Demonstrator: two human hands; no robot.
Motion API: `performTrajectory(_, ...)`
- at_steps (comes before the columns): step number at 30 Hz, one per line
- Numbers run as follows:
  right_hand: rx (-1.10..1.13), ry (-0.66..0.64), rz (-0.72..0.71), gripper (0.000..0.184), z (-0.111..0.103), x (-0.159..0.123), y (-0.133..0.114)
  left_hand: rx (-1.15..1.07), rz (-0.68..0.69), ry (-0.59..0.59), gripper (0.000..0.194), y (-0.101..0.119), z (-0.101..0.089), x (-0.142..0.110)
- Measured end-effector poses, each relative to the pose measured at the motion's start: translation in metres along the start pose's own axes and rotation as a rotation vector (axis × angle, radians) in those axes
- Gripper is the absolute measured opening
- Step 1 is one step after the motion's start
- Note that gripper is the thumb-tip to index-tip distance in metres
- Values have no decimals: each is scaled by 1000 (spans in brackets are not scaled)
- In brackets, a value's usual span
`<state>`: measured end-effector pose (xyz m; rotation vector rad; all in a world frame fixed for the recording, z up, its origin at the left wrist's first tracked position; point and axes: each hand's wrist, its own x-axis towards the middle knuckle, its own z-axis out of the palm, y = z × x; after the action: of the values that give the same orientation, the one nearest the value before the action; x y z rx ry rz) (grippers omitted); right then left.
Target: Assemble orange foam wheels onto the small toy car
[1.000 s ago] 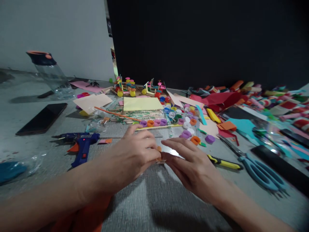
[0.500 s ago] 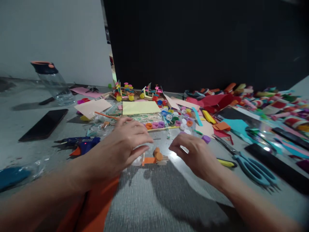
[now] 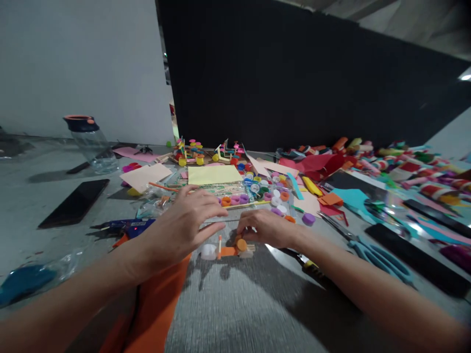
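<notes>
A small craft model (image 3: 228, 250) of orange paper, sticks and bottle caps sits on the grey table (image 3: 250, 314), with a white cap at its left end and an orange cap on top. My left hand (image 3: 184, 225) hovers just left of and above it, fingers stretched out and apart, holding nothing. My right hand (image 3: 267, 228) rests at the model's right end, its fingertips curled down onto the orange cap.
An orange paper sheet (image 3: 150, 309) lies under my left forearm. A blue glue gun (image 3: 127, 226), a black phone (image 3: 75, 202) and a clear jar (image 3: 91, 144) lie left. Loose caps (image 3: 265, 193), a yellow sheet (image 3: 213, 174), blue scissors (image 3: 379, 255) and coloured paper scraps fill the right.
The model was set down on the table and my left hand let it go. My right hand moved back in to touch its right end. The camera tilted up.
</notes>
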<state>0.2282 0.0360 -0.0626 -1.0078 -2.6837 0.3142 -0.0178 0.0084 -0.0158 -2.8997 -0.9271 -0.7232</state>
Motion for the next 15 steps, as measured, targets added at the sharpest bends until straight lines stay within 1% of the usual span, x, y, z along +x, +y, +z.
performTrajectory(2, 36, 64, 56, 11, -7, -6, -1, -29, -20, 45, 18, 2, 1, 0)
performTrajectory(4, 74, 153, 112, 7, -17, -14, -9, -126, -94, 107, 23, 7, 1, 0)
performTrajectory(6, 165, 274, 139, 5, -28, -22, -24, -301, -219, 133, 31, 15, 2, 0)
performTrajectory(8, 269, 396, 127, 6, -36, -28, -44, -506, -328, 113, 35, 25, 2, 1)
performTrajectory(9, 300, 440, 105, 7, -38, -31, -54, -604, -358, 94, 34, 30, 3, 1)
performTrajectory(12, 291, 501, 12, 7, -40, -34, -76, -840, -371, 67, 21, 42, 2, 1)
performTrajectory(15, 327, 499, -55, 11, -40, -36, -84, -1001, -373, 87, 8, 49, 1, 1)
